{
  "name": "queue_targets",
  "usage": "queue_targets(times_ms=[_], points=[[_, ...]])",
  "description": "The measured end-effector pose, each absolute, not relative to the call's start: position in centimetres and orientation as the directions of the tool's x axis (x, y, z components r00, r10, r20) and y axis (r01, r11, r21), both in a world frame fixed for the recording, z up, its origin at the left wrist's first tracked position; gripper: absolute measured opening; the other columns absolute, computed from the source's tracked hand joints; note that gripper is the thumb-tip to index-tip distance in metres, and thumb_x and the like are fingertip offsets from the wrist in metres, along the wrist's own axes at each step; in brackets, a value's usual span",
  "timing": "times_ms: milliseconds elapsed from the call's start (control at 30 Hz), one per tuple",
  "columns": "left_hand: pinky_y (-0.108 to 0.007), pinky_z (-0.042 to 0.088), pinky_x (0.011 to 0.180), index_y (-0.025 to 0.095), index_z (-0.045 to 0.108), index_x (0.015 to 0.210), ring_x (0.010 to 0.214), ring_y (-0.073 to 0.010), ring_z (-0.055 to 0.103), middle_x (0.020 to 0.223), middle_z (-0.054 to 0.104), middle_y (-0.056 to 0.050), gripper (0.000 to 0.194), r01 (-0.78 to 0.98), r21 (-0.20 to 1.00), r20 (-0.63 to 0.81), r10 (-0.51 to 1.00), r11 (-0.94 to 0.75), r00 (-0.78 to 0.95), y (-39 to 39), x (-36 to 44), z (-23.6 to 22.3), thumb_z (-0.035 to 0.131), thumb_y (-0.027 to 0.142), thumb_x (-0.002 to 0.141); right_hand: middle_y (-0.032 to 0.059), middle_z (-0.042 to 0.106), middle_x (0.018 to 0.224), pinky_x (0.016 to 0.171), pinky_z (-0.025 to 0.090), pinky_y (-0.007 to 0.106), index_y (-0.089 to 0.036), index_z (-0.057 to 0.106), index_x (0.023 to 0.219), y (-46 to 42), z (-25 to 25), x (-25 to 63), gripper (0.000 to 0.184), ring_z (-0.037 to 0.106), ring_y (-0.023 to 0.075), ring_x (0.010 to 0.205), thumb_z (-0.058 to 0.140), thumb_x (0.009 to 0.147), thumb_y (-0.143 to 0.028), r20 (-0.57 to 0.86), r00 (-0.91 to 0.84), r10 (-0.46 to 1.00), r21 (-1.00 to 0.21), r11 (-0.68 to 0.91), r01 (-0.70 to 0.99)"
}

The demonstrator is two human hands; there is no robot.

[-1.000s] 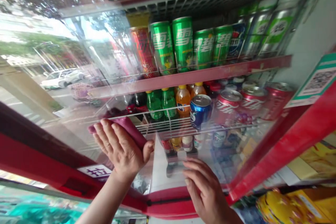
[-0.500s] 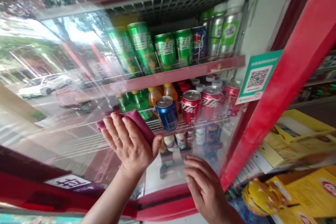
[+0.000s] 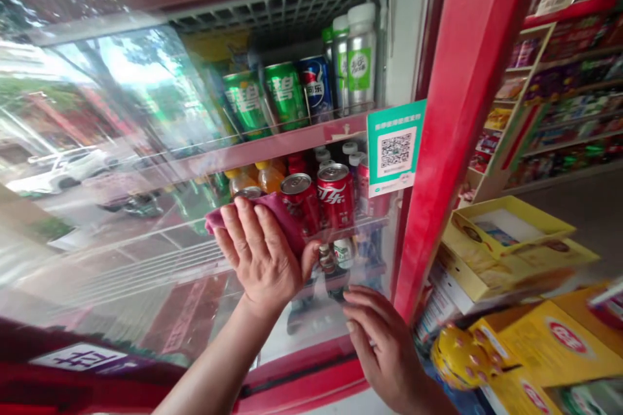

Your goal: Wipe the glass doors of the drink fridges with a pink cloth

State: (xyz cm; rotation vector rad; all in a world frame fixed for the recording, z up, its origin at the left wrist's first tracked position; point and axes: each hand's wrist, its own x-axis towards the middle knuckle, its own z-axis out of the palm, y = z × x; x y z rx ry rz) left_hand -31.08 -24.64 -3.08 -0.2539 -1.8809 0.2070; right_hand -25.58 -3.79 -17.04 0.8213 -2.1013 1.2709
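A folded magenta cloth [image 3: 287, 217] lies pressed against the glass door [image 3: 160, 272] of a drinks fridge. My left hand [image 3: 265, 253] holds it there under its palm, fingers stretched out and thumb to the right. Behind the glass next to the cloth stand red cola cans [image 3: 335, 194]. Lower and to the right, my right hand [image 3: 382, 343] hangs near the door's bottom with nothing in it, its fingers loosely curved and apart. Whether its fingertips touch the glass I cannot tell.
The red door frame [image 3: 450, 110] runs down the right side, beside a green QR-code sticker [image 3: 395, 149]. Yellow boxes [image 3: 516, 227] and a yellow figurine [image 3: 460, 356] stand at the right. Stocked shelves [image 3: 574, 91] lie beyond. Street reflections cover the glass on the left.
My left hand has slid the cloth to the right across the glass, now over the blue can and close to the red ones. The view has turned right; my right hand is almost unchanged.
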Motion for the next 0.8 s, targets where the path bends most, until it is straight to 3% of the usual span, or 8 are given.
queue_targets(times_ms=[500,800], points=[[-0.072,0.007,0.138,0.009,0.008,0.179,0.174,-0.0484,0.007,0.185,0.012,-0.026,0.116,0.220,-0.251,0.900,0.311,0.943,-0.305,-16.8,-34.3,-3.6,0.067,0.069,0.098,0.0097,0.080,0.122,0.105,0.068,0.040,-0.025,0.071,0.117,1.6,-17.3,-26.1,0.024,0.076,0.0250,0.123,0.059,0.102,-0.011,0.740,-0.667,-0.085,-0.567,0.455,-0.687],[-0.062,0.004,0.141,0.003,0.012,0.177,0.175,-0.0412,0.004,0.185,0.013,-0.025,0.116,0.216,-0.280,0.896,0.336,0.935,-0.290,-14.5,-34.9,-3.6,0.067,0.068,0.098,0.0093,0.081,0.118,0.103,0.068,0.040,-0.026,0.072,0.114,2.8,-17.9,-25.4,0.024,0.078,0.0247,0.120,0.058,0.101,-0.011,0.729,-0.684,-0.037,-0.583,0.491,-0.648]])
